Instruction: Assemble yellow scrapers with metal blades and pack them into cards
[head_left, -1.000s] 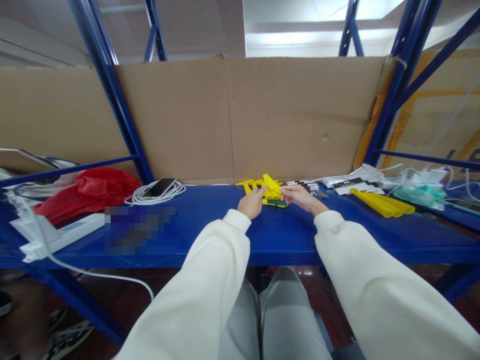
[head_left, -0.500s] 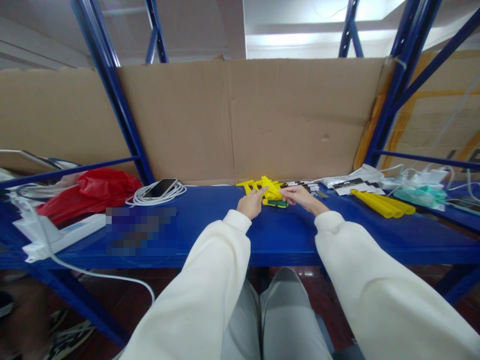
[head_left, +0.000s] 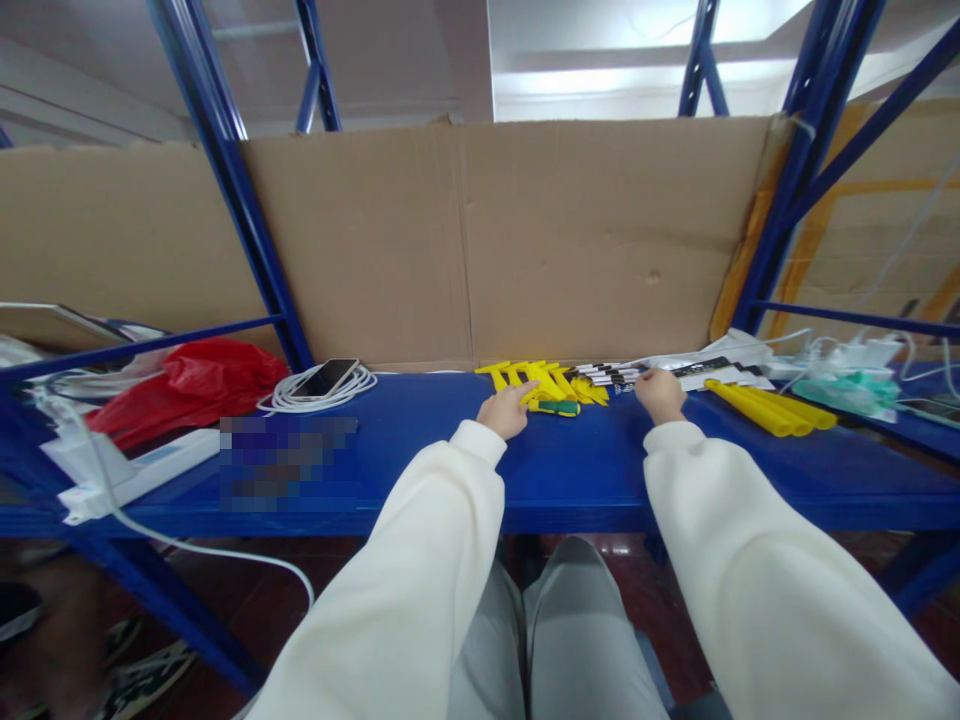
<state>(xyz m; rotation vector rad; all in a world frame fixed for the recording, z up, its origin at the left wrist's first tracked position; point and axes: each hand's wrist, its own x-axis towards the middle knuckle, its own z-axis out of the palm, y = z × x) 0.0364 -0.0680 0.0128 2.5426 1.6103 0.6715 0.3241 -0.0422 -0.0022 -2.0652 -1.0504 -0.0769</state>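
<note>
Yellow pieces (head_left: 559, 382) by our left hand (head_left: 505, 411), index outstretched; our right hand (head_left: 661, 396) curled; either's grip, we cannot tell.

Several yellow T-shaped pieces (head_left: 517, 374) lie in a slanting row on the blue shelf (head_left: 420, 435), close together, their crossbars toward the back and their stems slanting forward. Small flat yellow pieces (head_left: 594, 391) lie at the row's right end, some overlapping. Just in front sits a green-and-yellow handle (head_left: 556, 408), lying flat, lengthwise from left to right. Behind and to the right, slim black-and-white sticks (head_left: 604, 371) lie side by side.
</note>
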